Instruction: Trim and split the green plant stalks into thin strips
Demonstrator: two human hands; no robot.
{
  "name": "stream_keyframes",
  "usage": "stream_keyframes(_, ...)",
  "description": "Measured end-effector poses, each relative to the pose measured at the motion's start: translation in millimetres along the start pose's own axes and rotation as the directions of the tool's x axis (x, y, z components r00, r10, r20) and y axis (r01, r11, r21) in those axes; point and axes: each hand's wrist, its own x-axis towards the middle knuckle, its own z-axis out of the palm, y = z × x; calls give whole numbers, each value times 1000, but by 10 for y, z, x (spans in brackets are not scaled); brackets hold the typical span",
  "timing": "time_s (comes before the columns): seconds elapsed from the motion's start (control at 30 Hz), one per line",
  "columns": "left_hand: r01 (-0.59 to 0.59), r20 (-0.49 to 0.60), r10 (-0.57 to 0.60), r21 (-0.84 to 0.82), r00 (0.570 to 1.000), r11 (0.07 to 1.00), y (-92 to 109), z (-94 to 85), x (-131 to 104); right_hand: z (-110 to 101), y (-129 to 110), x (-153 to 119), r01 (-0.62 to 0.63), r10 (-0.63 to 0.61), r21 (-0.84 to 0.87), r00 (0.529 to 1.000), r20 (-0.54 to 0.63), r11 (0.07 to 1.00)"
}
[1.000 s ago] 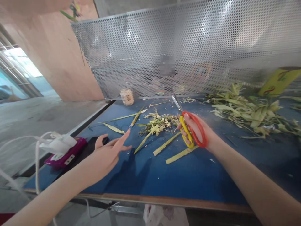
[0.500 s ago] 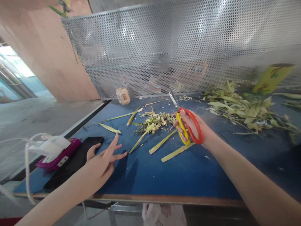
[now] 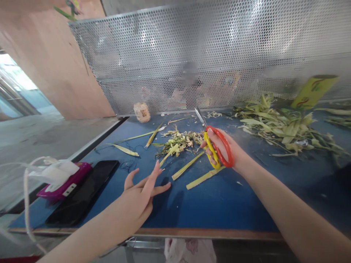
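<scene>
Both forearms (image 3: 101, 224) reach my feed bare and slim, tapering toward narrow wrists (image 3: 117, 210); my left grip (image 3: 137, 199), bare, has long, slender fingers (image 3: 151, 181), my right grip (image 3: 221, 145) likewise bare.

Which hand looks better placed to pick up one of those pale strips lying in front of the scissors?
Probably the left hand: it looks empty, its fingers spread close to the pale strips. The right hand is near them too, but it grips the scissors.

Blue table (image 3: 214, 215) | leaf strips (image 3: 203, 179) | clippings pile (image 3: 182, 141) | leafy heap (image 3: 285, 126) | phone (image 3: 83, 193) | power strip (image 3: 69, 182)
</scene>
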Motion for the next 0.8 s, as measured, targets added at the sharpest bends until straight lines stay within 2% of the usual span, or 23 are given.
stream_keyframes(0.07,13,-38,-13,14,999,1000,-13,-3,2,-9,15,9,26,-26,10,1000,5,1000)
stream_keyframes(0.23,-36,3,36,37,999,999,-56,-54,-35,-20,17,-5,20,-20,-7,1000,24,1000)
stream_keyframes(0.43,7,-24,-6,37,1000,999,-119,-131,-30,-10,-10,-19,1,-1,-27,1000,13,1000)
stream_keyframes(0.57,39,-40,-38,28,998,999,-93,-90,-87,-3,-16,-18,9,-8,-35,1000,10,999)
stream_keyframes(0.8,-4,-83,7,33,997,999,1,-18,-91,-12,0,-11,0,1,-52,1000,26,999)
